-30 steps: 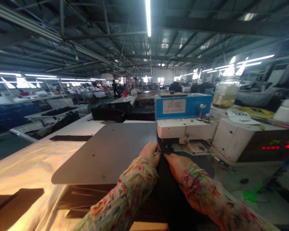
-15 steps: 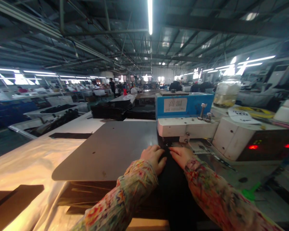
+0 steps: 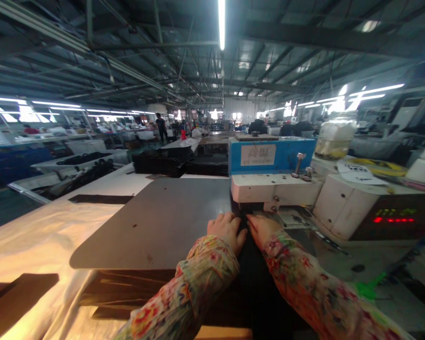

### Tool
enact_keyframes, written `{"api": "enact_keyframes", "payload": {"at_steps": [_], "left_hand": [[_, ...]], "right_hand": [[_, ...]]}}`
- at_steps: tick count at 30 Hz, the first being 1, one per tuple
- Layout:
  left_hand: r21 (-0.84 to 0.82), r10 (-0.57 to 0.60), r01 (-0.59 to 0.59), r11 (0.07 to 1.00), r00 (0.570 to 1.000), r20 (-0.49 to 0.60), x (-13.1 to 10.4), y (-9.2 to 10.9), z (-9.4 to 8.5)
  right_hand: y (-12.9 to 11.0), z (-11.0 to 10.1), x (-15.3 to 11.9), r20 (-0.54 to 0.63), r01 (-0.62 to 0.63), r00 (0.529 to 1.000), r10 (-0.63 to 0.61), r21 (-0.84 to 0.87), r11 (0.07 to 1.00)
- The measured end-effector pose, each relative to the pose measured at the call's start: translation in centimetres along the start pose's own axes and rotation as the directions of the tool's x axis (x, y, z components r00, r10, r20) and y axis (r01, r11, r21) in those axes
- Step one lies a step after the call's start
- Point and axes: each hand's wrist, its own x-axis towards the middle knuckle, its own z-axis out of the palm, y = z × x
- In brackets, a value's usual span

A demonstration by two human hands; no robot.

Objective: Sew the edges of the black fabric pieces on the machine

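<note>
I see both hands on a piece of black fabric (image 3: pixel 255 283) that runs from my near edge up to the machine (image 3: pixel 272 189).

Left hand (image 3: pixel 227 230): palm down, fingers (image 3: pixel 222 220) curled loosely and pressed flat on the fabric's left edge, tips pointing toward the machine. Not clenched around anything; it pins the cloth rather than grips it. The wrist is straight and the floral sleeve (image 3: pixel 194 293) comes in from lower left.

Right hand (image 3: pixel 261 229): palm down, fingers extended forward, tips just short of the machine's underside. It also presses flat, closed on nothing. Whether a fingertip pinches a fold I cannot tell; the fabric is too dark.

Placement note: the two hands sit close together, nearly touching, with the fabric's front end between and just ahead of the fingertips. I judge this holds the cloth taut and aligned under the white arm of the machine, where the working point is hidden in shadow.

Beyond the fingers: the machine's blue box (image 3: pixel 271 155) with a label. To the left of the left fingers, a wide dark grey board (image 3: pixel 156 222) lies on the pale surface (image 3: pixel 38 236), touching the fabric's left side. To the right of the right fingers, a white control unit (image 3: pixel 361 208) shows red lights. A jar (image 3: pixel 335 137) stands behind it. Stacks of dark material (image 3: pixel 163 163) lie well beyond.
</note>
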Motion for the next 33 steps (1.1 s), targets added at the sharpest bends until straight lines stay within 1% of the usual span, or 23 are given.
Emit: {"api": "enact_keyframes", "payload": {"at_steps": [3, 8, 11, 14, 21, 28, 33], "left_hand": [[0.003, -0.022, 0.022, 1.000, 1.000, 0.016, 0.2, 0.1, -0.2], [-0.001, -0.027, 0.027, 1.000, 1.000, -0.002, 0.3, 0.0, 0.0], [-0.022, 0.013, -0.014, 1.000, 1.000, -0.019, 0.2, -0.5, 0.2], [-0.034, 0.053, -0.054, 0.998, 0.998, -0.030, 0.1, -0.9, 0.4], [-0.011, 0.044, -0.045, 0.999, 0.998, -0.050, 0.1, -0.8, 0.7], [-0.002, 0.037, -0.037, 0.999, 0.999, -0.037, 0.3, -0.8, 0.6], [0.008, 0.041, -0.041, 0.999, 0.999, -0.029, 0.3, -0.9, 0.7]], "right_hand": [[0.2, -0.1, 0.5, 0.030, 0.008, 1.000, -0.009, 0.025, 1.000], [0.9, -0.1, 0.8, -0.044, 0.045, 0.998, -0.038, 0.167, 0.985], [1.1, 0.0, 0.8, -0.069, 0.068, 0.996, -0.055, 0.202, 0.977], [1.2, 0.1, 0.9, -0.080, 0.071, 0.995, -0.056, 0.201, 0.977], [1.1, 0.0, 1.0, -0.061, 0.061, 0.997, -0.049, 0.208, 0.976], [1.1, -0.2, 1.1, -0.054, 0.048, 0.998, -0.038, 0.204, 0.978], [0.9, -0.3, 1.3, -0.047, 0.021, 0.999, -0.013, 0.160, 0.987]]}}
